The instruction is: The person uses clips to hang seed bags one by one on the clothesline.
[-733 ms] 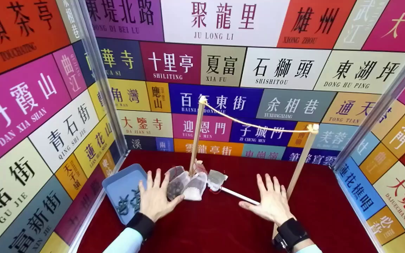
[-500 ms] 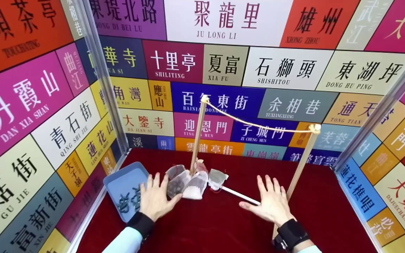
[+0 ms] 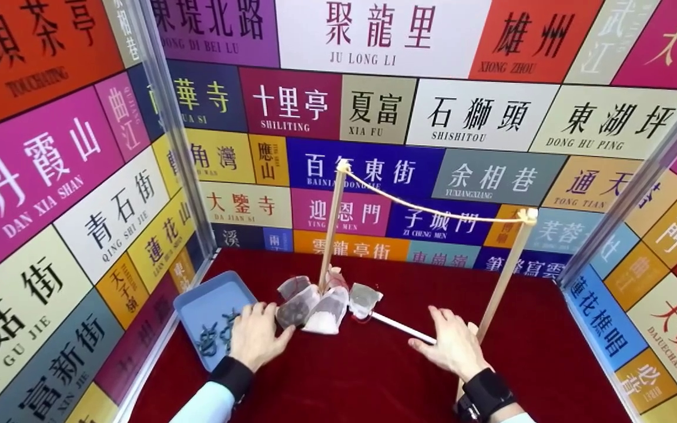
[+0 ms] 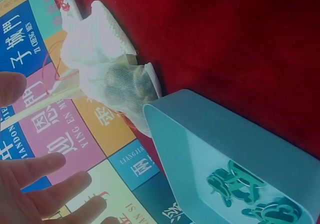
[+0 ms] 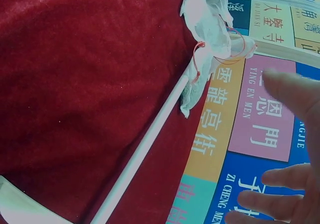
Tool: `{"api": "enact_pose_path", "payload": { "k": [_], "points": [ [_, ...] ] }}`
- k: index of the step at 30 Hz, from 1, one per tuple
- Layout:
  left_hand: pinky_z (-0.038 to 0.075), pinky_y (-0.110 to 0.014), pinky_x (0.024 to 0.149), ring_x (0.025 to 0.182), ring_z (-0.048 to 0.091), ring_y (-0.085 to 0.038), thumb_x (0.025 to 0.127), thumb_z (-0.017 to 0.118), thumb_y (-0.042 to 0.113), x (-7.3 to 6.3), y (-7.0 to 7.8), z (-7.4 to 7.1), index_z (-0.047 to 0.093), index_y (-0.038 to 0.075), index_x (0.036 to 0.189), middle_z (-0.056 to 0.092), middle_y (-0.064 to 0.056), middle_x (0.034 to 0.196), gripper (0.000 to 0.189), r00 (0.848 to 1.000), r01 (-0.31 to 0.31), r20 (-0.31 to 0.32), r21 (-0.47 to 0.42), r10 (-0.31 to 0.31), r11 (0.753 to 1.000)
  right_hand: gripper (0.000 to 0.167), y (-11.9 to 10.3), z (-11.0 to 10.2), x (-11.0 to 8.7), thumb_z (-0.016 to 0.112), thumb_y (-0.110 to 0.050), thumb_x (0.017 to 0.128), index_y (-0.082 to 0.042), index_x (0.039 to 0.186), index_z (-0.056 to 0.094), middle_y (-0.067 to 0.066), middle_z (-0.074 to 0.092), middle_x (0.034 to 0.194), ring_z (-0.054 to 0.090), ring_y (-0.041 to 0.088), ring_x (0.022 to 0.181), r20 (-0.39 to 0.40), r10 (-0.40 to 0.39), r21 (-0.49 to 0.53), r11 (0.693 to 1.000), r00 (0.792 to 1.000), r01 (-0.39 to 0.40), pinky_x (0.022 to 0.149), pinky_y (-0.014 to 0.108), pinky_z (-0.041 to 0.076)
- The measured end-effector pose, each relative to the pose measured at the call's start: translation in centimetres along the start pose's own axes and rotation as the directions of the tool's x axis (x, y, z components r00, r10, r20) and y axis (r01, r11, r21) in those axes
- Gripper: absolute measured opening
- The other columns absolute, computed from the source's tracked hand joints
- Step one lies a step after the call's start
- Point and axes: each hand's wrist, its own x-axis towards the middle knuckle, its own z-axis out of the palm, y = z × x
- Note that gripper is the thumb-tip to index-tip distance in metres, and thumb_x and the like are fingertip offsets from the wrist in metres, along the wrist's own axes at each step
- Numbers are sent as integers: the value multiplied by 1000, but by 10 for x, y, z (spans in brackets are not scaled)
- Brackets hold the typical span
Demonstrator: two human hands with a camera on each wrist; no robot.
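My left hand (image 3: 258, 336), palm down with loose fingers and nothing in its grasp, hovers between the blue tray (image 3: 188, 299) and a cluster of small pouches. Inside the tray lie green plastic pieces (image 4: 235, 184), partly covered by the hand in the head view. The pouches are white with see-through mesh; one mesh pouch (image 3: 294, 310) holds dark lumps, and a paler pouch (image 3: 328, 311) lies beside it. Red strings trail from them. My right hand (image 3: 455, 345), also holding nothing, has relaxed fingers near the end of a white rod (image 3: 400, 326) and the right wooden post.
A left wooden post (image 3: 332, 226) and a right wooden post (image 3: 504, 276) stand upright with a slack cream cord (image 3: 426, 207) tied between their tops. Red cloth (image 3: 362, 382) covers the table. Printed panels (image 3: 479, 111) wall in the back and sides.
The fingers of both hands have drawn in and bent somewhat from a spread pose. Pouches, tray and posts stay where they were; the head view has shifted slightly.
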Motion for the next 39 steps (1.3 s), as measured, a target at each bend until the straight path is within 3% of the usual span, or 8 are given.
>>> {"api": "enact_pose_path", "payload": {
  "k": [6, 13, 19, 23, 27, 29, 35, 39],
  "points": [
    [63, -61, 84, 107, 68, -43, 91, 86, 49, -1, -10, 5, 76, 4, 121, 78, -22, 119, 55, 1000, 30, -8, 14, -30, 999, 76, 0, 4, -1, 92, -46, 85, -1, 142, 71, 24, 77, 131, 77, 45, 116, -42, -13, 13, 1000, 999, 13, 87, 56, 47],
    [62, -66, 88, 111, 69, -49, 94, 84, 47, -2, -27, 5, 75, -1, 126, 78, -26, 121, 58, 995, 101, 0, 3, -101, 995, 68, 2, 6, -1, 93, -41, 85, -2, 137, 74, 24, 78, 131, 77, 45, 117, -13, 0, 29, 1000, 1000, 0, 91, 58, 44],
    [62, -71, 90, 120, 66, -55, 98, 80, 44, 0, -44, 3, 69, -3, 136, 72, -33, 132, 61, 969, 229, 101, -40, -224, 973, 67, 2, 7, -1, 94, -39, 85, -2, 137, 74, 24, 78, 131, 77, 45, 119, 6, -1, 53, 999, 1000, 0, 102, 63, 52],
    [59, -77, 94, 128, 62, -60, 100, 78, 42, 1, -57, 5, 68, 0, 145, 66, -37, 140, 63, 938, 307, 187, -49, -293, 950, 65, 2, 7, -2, 94, -38, 85, -1, 134, 75, 24, 78, 128, 77, 44, 117, 8, -10, 65, 998, 1000, 9, 100, 61, 63],
    [55, -81, 97, 132, 54, -66, 98, 79, 43, 4, -72, 10, 64, -3, 146, 58, -43, 142, 69, 901, 370, 260, -41, -348, 928, 64, 1, 7, -3, 95, -38, 85, -2, 134, 75, 23, 78, 128, 77, 43, 117, 20, -13, 74, 997, 1000, 11, 99, 60, 64],
    [53, -84, 101, 137, 49, -68, 97, 81, 45, 5, -79, 13, 59, -5, 150, 53, -46, 147, 76, 873, 408, 310, -40, -377, 912, 64, 1, 8, -4, 95, -37, 85, -2, 134, 76, 23, 79, 129, 78, 43, 117, 29, -12, 74, 997, 1000, 10, 99, 60, 64],
    [48, -87, 109, 148, 32, -77, 91, 85, 47, 9, -91, 17, 37, 1, 170, 30, -53, 163, 103, 762, 521, 480, -56, -435, 852, 61, -1, 10, -5, 95, -37, 84, -3, 132, 77, 22, 80, 126, 79, 42, 113, 43, -11, 81, 997, 999, 7, 97, 60, 64],
    [47, -88, 109, 144, 33, -82, 91, 86, 42, 5, -94, 23, 32, 0, 173, 27, -59, 161, 107, 716, 513, 552, -1, -428, 858, 59, -2, 11, -8, 96, -37, 82, -5, 128, 79, 18, 81, 119, 79, 37, 104, 48, -17, 89, 996, 999, 13, 91, 56, 64]
  ]
}}
